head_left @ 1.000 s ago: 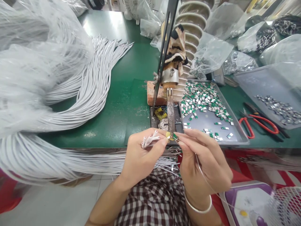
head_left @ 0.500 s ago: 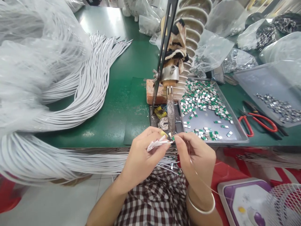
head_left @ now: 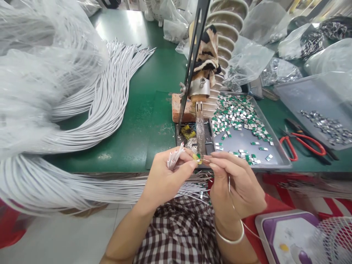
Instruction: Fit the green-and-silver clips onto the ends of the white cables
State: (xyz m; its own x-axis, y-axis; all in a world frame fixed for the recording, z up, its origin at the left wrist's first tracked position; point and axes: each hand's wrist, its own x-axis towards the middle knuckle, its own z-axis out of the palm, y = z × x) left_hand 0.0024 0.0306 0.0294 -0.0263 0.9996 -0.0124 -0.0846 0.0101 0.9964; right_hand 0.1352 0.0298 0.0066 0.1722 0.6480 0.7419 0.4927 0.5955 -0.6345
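My left hand (head_left: 165, 179) is closed round a small bunch of white cables (head_left: 173, 158), their cut ends pointing up. Yellow covering shows at a fingertip of it, beside a tiny green circuit board (head_left: 198, 156) and a cable end, partly hidden by the fingers. Right above them comes down the tip of a soldering iron (head_left: 200, 128), fixed in a stand. In a pinch, my right hand (head_left: 239, 183) holds thin solder wire (head_left: 233, 206), which trails down past the wrist; its front end reaches the iron's tip.
A metal tray (head_left: 284, 161) of small green-and-silver boards lies right of the iron. Red-handled pliers (head_left: 308, 141) and a grey bin (head_left: 291, 90) of metal parts are farther right. A brick (head_left: 181, 110) sits behind the solder tray. Long white cables (head_left: 110, 113) cover the left side.
My right hand has drawn slightly back from the board, and its fingers now guide the solder wire to the iron's tip. The cables in my left hand have tilted more upright.
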